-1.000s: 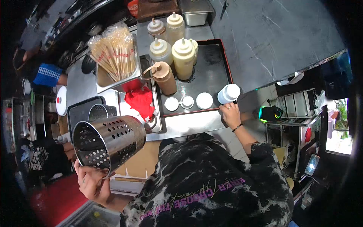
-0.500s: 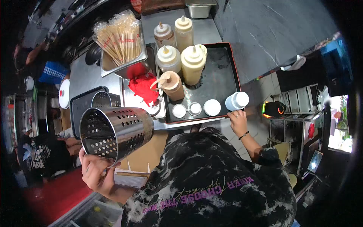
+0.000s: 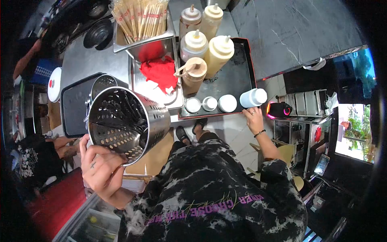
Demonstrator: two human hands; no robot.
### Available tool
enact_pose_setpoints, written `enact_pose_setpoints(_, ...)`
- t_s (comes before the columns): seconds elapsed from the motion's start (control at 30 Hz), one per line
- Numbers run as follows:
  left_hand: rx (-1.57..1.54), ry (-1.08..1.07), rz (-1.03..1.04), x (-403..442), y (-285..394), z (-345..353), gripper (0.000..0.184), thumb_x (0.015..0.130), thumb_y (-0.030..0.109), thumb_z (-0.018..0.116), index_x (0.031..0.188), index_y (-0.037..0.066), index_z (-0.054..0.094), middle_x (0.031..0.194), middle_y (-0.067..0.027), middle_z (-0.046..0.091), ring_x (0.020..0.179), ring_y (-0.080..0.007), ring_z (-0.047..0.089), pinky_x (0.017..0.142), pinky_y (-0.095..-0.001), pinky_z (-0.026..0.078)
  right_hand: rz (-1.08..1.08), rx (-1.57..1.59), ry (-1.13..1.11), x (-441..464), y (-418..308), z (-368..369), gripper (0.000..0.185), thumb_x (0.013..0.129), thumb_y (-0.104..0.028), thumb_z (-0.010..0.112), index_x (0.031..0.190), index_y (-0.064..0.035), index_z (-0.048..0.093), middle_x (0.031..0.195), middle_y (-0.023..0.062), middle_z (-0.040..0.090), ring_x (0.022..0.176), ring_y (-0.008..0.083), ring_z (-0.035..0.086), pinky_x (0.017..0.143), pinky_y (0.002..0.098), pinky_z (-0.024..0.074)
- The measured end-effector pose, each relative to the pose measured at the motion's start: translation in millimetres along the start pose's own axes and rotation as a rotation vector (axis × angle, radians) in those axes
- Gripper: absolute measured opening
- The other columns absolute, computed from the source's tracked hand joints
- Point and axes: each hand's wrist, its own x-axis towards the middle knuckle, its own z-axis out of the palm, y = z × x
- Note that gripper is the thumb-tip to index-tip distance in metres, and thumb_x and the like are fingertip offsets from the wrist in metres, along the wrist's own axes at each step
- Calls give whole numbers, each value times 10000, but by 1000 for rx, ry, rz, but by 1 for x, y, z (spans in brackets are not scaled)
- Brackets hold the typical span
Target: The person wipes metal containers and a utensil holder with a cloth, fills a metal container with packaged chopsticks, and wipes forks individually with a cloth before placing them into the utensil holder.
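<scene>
My left hand (image 3: 102, 169) grips the rim of a perforated steel canister (image 3: 155, 121), tilted with its mouth toward me; dark utensils (image 3: 125, 111) lie inside. At the near right corner of a black tray (image 3: 238, 60), my right hand (image 3: 254, 117) has its fingers closed on the tray's edge, just below a white bottle (image 3: 253, 97). Three white-lidded containers, one of them a round jar (image 3: 227, 103), stand along the tray's near side. Several squeeze bottles, including a yellow one (image 3: 219, 52) and a brown one (image 3: 193, 76), stand on the tray's left.
A steel bin of wrapped chopsticks (image 3: 141, 20) stands behind a red cloth (image 3: 159, 72). Another perforated canister (image 3: 104, 84) is on a dark tray (image 3: 72, 105) at left. A person's arm (image 3: 28, 58) shows at far left. Cardboard (image 3: 151, 155) lies below the counter.
The canister in my left hand has tipped, so the dark utensils inside show more. The view has shifted, and feet now appear below the counter. My right hand stays at the tray edge.
</scene>
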Motion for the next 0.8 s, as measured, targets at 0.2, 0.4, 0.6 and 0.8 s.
enact_pose_setpoints(0.2,-35,-2,33,4,2,-6,196,458,95,663,650,71,627,627,-8,609,618,-189,543,891,-546,357,-37,-29,35,0,9,4,267,674,-17,599,926,-85,652,835,45,580,870,249,533,753,396,413)
enact_pose_setpoints(0.4,-83,-83,178,29,22,-3,176,495,140,666,653,73,626,607,13,588,600,-175,532,844,-538,350,-33,1,4,-2,10,-4,293,663,-14,599,941,-88,651,858,45,584,872,256,533,762,403,425)
enact_pose_setpoints(0.6,-183,-130,285,76,73,26,180,513,142,708,687,118,670,628,49,590,611,-143,542,836,-528,369,-5,72,70,-7,16,-1,284,681,-25,615,951,-104,653,879,51,595,871,252,552,728,396,426)
enact_pose_setpoints(0.8,-253,-105,314,137,127,128,189,578,97,733,746,125,651,660,35,549,685,-165,541,842,-470,398,-95,390,123,-23,41,-5,386,728,6,581,1106,-66,592,1043,94,624,963,288,586,812,402,466)
